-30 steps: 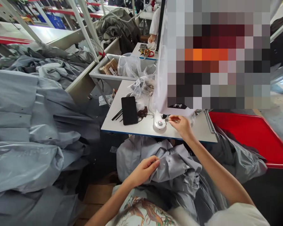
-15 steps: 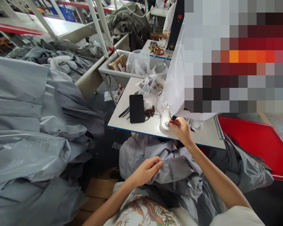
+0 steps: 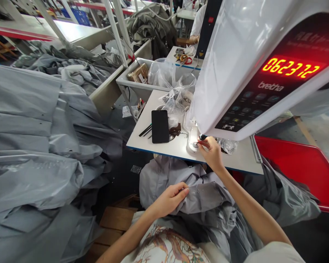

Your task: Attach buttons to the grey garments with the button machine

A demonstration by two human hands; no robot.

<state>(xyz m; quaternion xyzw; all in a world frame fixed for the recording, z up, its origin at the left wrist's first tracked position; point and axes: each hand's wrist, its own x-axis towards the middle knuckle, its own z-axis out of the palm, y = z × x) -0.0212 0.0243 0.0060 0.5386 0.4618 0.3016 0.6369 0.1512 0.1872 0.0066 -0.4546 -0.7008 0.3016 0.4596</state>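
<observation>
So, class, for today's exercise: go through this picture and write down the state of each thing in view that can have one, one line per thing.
grey garment, bunched and creased
left hand, pinching the grey garment
right hand, pinching a small dark item
machine display, lit, red digits reading 062372
smartphone, lying flat, screen dark
clear plastic bag, crumpled

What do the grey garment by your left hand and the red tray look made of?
The grey garment looks like thin, smooth synthetic cloth, perhaps coated: it creases sharply and shines where lit. The red tray looks like glossy moulded plastic from its even sheen, or perhaps painted metal.
</observation>
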